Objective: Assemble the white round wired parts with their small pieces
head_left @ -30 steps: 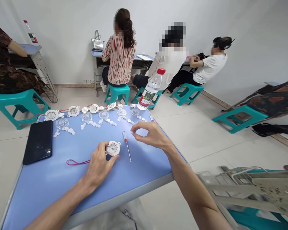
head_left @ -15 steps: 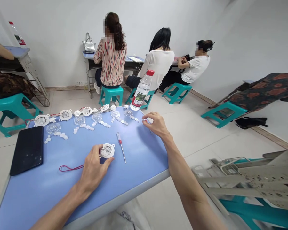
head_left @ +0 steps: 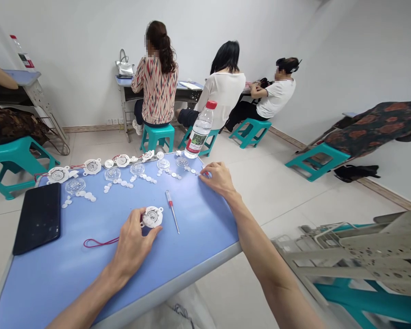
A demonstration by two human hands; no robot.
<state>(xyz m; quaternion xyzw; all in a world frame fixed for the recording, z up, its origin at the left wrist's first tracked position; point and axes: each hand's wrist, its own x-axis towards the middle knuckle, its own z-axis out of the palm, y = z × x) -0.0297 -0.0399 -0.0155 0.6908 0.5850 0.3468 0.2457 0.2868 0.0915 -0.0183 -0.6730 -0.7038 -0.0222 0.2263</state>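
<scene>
My left hand [head_left: 133, 242] rests on the blue table [head_left: 89, 269] with its fingers pinched round a round white plastic part [head_left: 152, 216] that has a red cord [head_left: 97, 242] trailing to the left. A small red-handled screwdriver [head_left: 171, 210] lies just right of that part. My right hand [head_left: 218, 177] reaches to the table's far right edge, fingers curled down on small pieces there; what they pinch is hidden. Rows of white round parts [head_left: 92, 166], clear domes [head_left: 75, 185] and small white discs [head_left: 121, 182] line the far edge.
A black phone [head_left: 38, 217] lies at the table's left. A water bottle [head_left: 199, 131] with a red cap stands at the far right corner. Other people sit on teal stools [head_left: 157, 135] at desks beyond. A grey metal rack [head_left: 356, 260] stands at the lower right.
My right hand has moved from above the screwdriver out to the table's far right edge, by the small pieces near the bottle. My left hand keeps its hold on the round part.
</scene>
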